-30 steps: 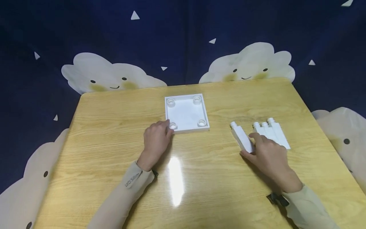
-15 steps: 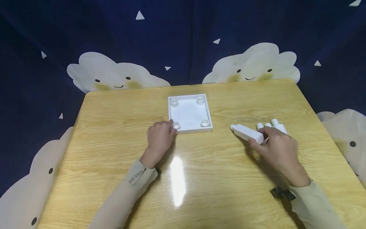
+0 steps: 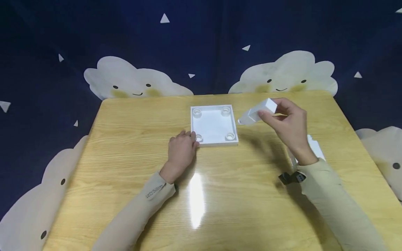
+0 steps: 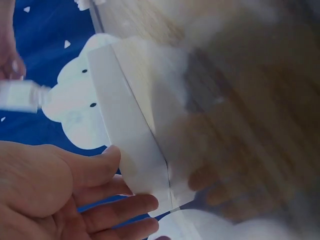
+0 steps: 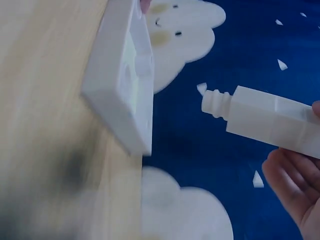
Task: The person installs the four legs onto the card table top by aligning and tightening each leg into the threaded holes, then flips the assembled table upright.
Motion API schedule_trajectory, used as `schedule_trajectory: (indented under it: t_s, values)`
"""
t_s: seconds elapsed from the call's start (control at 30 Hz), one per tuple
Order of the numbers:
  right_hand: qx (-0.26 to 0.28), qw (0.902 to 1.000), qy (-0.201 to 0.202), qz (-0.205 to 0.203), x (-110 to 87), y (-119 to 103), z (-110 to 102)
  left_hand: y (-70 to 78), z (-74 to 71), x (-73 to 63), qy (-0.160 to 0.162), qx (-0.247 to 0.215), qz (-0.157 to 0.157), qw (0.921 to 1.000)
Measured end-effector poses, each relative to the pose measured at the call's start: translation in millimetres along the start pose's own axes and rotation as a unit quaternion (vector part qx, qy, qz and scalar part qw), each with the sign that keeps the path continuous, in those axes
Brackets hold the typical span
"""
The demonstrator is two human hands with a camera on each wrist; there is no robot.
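A white square panel [image 3: 211, 126] with a raised rim and a round socket in each corner lies on the table. My left hand [image 3: 182, 150] grips its near-left corner; in the left wrist view the thumb [image 4: 107, 162] presses the panel's side wall [image 4: 127, 120]. Up in the air to the right of the panel, my right hand [image 3: 289, 122] pinches a white block-shaped leg [image 3: 263, 108] near its square end. The leg is tilted, its ribbed, screw-like tip [image 5: 216, 104] pointing down-left at the panel's right edge, apart from it.
More white legs [image 3: 316, 148] lie on the wooden table [image 3: 141, 136] at the right, partly hidden behind my right wrist. A dark blue curtain [image 3: 201, 42] with clouds hangs behind the table's far edge.
My right hand has lifted the leg off the table and carried it up and left, turning its tip toward the panel. The left hand has stayed at the panel's corner.
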State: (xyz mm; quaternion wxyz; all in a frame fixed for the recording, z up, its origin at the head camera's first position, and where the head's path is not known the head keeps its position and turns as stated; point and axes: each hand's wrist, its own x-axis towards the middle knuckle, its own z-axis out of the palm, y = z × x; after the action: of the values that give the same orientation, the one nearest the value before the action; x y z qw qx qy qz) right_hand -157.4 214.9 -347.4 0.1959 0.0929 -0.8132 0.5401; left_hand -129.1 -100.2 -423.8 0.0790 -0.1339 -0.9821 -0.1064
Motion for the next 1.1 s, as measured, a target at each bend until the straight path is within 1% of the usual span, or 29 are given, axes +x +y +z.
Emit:
schedule_trajectory:
  t_s: [0.1,0.2,0.3,0.4,0.53,0.63,0.77,0.87,0.93,1.1]
  values:
    - [0.038,0.9989,-0.022,-0.018,19.8,-7,27,-0.7,-1.4,1.6,-0.005,0.009,0.006,0.9999]
    - [0.047,0.9973,-0.045,-0.035,35.9,-10,51,-1.8,-1.9,2.9,-0.014,0.004,0.007,0.9999]
    - [0.034,0.9963,-0.066,-0.044,49.7,-11,72,-5.0,-2.1,4.0,-0.018,-0.019,0.007,0.9996]
    - [0.017,0.9951,-0.082,-0.053,62.0,-11,91,-10.3,-1.7,4.8,-0.016,-0.049,0.009,0.9986]
    - [-0.007,0.9927,-0.103,-0.063,75.0,-9,115,-18.4,-1.0,5.1,-0.010,-0.067,0.015,0.9976]
    - [-0.019,0.9889,-0.126,-0.078,82.8,-8,131,-23.1,0.1,5.0,-0.007,-0.074,0.021,0.9970]
    - [-0.051,0.9805,-0.164,-0.095,91.1,-8,147,-24.7,0.1,5.4,-0.010,-0.086,0.021,0.9960]
    - [-0.080,0.9744,-0.186,-0.098,94.2,-7,154,-24.5,0.4,6.0,-0.017,-0.093,0.017,0.9954]
    - [-0.092,0.9720,-0.193,-0.098,95.4,-6,158,-25.0,0.6,6.2,-0.018,-0.099,0.016,0.9948]
    - [-0.100,0.9696,-0.204,-0.090,98.1,-4,167,-26.6,0.6,6.0,-0.014,-0.105,0.014,0.9942]
